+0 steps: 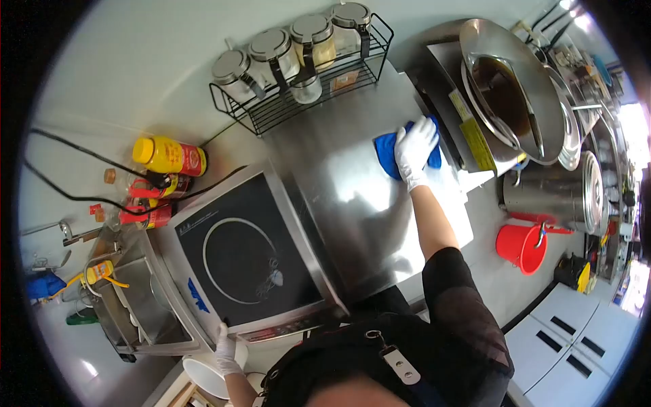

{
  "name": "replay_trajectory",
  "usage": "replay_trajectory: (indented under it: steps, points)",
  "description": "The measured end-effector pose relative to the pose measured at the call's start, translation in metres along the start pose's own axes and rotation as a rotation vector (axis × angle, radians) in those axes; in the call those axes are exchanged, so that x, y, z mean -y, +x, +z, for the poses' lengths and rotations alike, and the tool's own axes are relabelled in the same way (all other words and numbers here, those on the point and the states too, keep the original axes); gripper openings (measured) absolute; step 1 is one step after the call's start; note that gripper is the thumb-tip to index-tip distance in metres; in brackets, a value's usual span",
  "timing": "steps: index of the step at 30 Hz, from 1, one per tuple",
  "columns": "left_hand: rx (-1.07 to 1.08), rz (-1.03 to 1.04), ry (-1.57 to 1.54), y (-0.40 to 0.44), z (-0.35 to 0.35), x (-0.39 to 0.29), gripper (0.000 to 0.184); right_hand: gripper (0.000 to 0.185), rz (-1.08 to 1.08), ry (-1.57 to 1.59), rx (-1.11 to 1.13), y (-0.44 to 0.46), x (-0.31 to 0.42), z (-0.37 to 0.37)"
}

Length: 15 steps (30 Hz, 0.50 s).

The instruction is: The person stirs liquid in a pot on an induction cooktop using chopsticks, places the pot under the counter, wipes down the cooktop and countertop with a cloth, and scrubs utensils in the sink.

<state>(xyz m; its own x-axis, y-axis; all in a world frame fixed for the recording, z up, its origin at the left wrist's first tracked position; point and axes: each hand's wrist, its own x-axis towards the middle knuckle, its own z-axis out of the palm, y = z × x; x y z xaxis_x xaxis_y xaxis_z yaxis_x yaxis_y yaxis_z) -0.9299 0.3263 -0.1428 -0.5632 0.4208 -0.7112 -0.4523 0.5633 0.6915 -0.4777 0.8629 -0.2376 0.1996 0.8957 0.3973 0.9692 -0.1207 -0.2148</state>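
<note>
My right hand [416, 149], in a white glove, presses down on a blue cloth [387, 154] at the far right of the stainless steel counter [352, 183]. Cloth shows on both sides of the fingers. My left hand [228, 350], also gloved, is low at the front left corner of the induction cooktop [251, 251]. One finger stretches up against the edge there; the others are partly hidden. On the cooktop's black glass is a pale ring, with a whitish smudge near its lower right. A small blue piece [197, 296] lies on the cooktop's left rim.
A black wire rack [271, 119] with several lidded jars stands at the back. Left are a yellow bottle [169, 156], sauce bottles and a sink [159, 305]. Right are a large pan [553, 88] of brown liquid, a steel pot [549, 197] and a red bucket [519, 247].
</note>
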Motion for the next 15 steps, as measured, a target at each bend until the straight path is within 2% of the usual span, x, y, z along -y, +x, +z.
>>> replay_trajectory:
  steps: [3, 5, 9, 10, 13, 15]
  points:
    - [-0.132, -0.074, 0.139, 0.025, -0.043, 0.032, 0.059, 0.062, -0.302, 0.172, 0.112, 0.071, 0.005, 0.034]
    - [-0.236, 0.047, 0.041, 0.015, -0.014, 0.024, 0.053, 0.057, -0.62, 0.273, 0.122, 0.121, 0.003, 0.062]
    - [-0.233, 0.101, 0.076, 0.011, -0.007, 0.023, 0.057, 0.056, -0.86, 0.368, 0.333, 0.2, 0.021, 0.091]
    - [-0.258, 0.092, 0.07, 0.011, -0.007, 0.021, 0.057, 0.054, -0.839, 0.357, 0.367, 0.206, 0.021, 0.095]
    - [-0.291, 0.072, 0.052, -0.003, 0.009, 0.01, 0.059, 0.054, -0.735, 0.579, 0.242, 0.189, 0.01, 0.098]
    - [-0.31, 0.09, 0.071, -0.004, 0.015, 0.002, 0.06, 0.058, -0.524, 0.604, 0.279, 0.16, -0.014, 0.086]
